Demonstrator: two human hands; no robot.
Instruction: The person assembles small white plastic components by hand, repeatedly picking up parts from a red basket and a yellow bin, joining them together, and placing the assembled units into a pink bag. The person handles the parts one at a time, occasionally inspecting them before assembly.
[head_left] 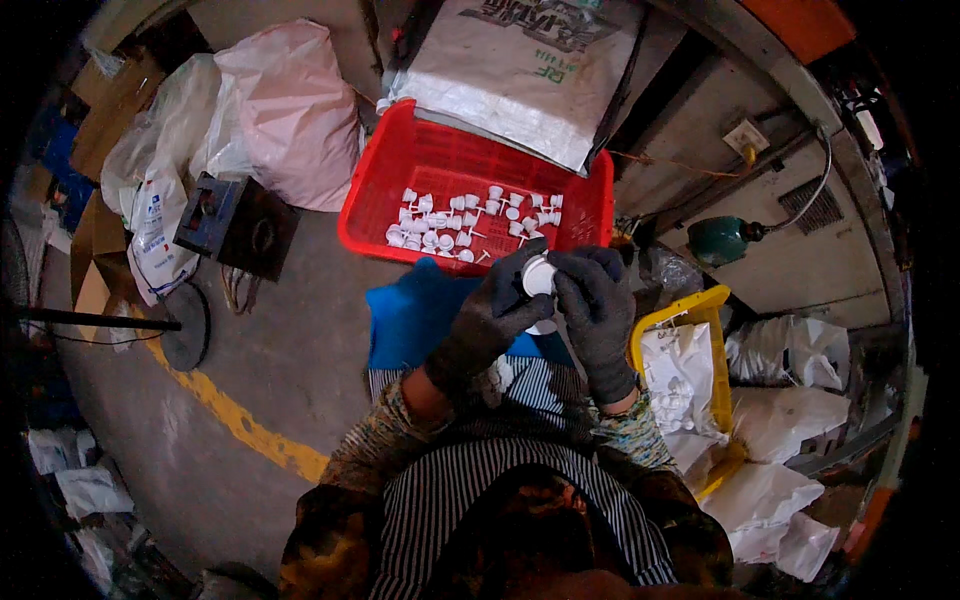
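Both my hands wear dark grey gloves and meet in front of my lap. Between them is a white round plastic part [539, 277], cup-like in shape. My left hand [490, 315] grips it from the left, fingers closed round it. My right hand [597, 310] closes on it from the right, its fingertips at the part's upper edge. Just below shows another white piece [543, 327], partly covered by my hands; whether it is held or lies on the cloth, I cannot tell. Beyond my hands, a red plastic basket [355, 215] contains many small white plastic parts [440, 225], some with stems.
Blue cloth [400, 310] covers my lap. To the right stands a yellow basket [722, 375] with a white bag [672, 370]. A printed white sack [500, 85] overhangs the red basket's far side. Left are a pink sack [290, 110], a dark metal box [235, 225] and a round-based stand [185, 325].
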